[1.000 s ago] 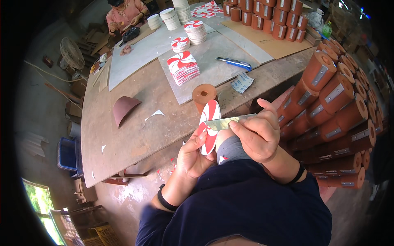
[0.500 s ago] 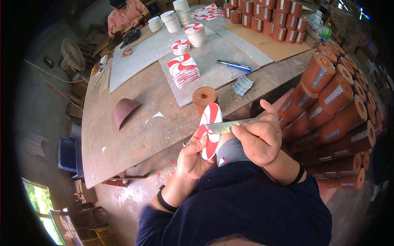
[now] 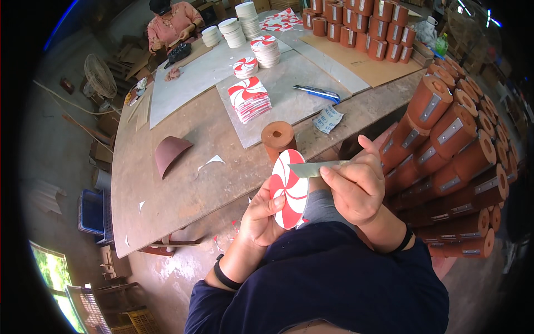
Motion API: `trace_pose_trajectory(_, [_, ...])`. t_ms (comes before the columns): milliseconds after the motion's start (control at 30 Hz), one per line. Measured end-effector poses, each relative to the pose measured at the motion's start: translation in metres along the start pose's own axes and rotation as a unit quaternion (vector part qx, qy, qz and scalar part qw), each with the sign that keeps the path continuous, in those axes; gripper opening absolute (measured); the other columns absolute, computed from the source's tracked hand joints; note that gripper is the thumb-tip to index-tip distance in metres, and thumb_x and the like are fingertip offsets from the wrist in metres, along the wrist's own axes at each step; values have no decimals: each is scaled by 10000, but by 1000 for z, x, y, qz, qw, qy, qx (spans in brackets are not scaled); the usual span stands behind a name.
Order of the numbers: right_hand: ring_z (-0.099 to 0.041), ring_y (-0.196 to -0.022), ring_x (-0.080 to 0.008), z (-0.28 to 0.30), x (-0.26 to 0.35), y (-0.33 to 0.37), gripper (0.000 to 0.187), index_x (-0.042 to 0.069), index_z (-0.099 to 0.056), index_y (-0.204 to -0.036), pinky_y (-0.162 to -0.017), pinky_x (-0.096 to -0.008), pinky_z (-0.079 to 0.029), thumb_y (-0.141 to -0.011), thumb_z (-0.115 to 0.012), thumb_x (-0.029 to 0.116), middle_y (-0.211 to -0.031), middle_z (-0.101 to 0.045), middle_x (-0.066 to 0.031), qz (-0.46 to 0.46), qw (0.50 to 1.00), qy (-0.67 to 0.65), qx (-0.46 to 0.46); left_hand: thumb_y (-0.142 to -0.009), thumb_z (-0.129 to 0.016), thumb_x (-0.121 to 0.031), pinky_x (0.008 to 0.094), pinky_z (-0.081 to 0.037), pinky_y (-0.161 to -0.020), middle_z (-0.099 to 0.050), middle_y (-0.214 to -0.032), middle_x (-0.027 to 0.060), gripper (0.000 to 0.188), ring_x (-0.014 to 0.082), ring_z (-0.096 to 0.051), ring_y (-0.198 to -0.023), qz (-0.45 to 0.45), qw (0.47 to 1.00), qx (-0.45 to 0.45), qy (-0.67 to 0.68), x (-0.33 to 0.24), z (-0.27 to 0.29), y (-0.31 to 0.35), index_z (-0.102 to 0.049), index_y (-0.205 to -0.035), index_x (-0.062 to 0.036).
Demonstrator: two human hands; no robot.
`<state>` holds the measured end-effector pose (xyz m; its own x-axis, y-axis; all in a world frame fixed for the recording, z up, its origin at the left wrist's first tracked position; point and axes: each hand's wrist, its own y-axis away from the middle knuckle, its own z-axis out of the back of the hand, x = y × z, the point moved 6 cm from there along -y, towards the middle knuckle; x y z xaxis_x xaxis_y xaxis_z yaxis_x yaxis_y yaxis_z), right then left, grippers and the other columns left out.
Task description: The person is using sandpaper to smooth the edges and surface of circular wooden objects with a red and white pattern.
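Note:
My left hand point(image 3: 262, 217) grips a round disc point(image 3: 288, 192) with a red and white swirl on its face, thumb on the front. My right hand point(image 3: 359, 186) pinches a flat metal knife blade point(image 3: 311, 169) with a slanted tip, which lies across the disc's upper right part. Whether the blade touches the face I cannot tell. Just beyond the disc a brown cylinder point(image 3: 278, 136) with a hole in its top stands at the table's edge. Farther off sit a stack of square swirl-printed sheets point(image 3: 250, 100) and stacks of round swirl discs point(image 3: 266, 51).
A blue utility knife point(image 3: 317, 93) and a printed paper scrap point(image 3: 328, 119) lie on the table point(image 3: 183, 206). A curved brown piece point(image 3: 169, 156) rests at left. Brown cylinders point(image 3: 445, 139) are piled at my right. Across the table sits another person point(image 3: 172, 25).
My left hand has turned the disc so more of its face shows, and it sits slightly lower. The blade has shifted a little right, from the disc's middle toward its upper right.

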<state>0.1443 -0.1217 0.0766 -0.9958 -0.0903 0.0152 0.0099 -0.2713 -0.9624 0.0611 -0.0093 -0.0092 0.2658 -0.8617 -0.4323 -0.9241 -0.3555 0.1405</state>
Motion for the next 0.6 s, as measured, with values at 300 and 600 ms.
trace_pose_trajectory(300, [-498,-629,-134,1,-43,19,221,30,-587,-865,-833,-366,-422,-678,-627,-80,-711,-512,-31,-236,956,-162,-61,-626,-708,18,310,-474,-797,-591,-977,89,589,192,-582,-896,-49,978,118,-164,-32,10,-6,-427,-1142,-26])
trace_pose_trajectory(600, [-511,-754,-74,-27,-67,63,185,17,-555,-921,-688,-194,-412,-760,-590,-67,-857,-577,-29,-500,678,-532,-88,-662,-683,65,187,-431,-443,-614,-752,28,271,68,-545,-549,-288,775,85,-555,-82,-2,4,-564,-889,-20])
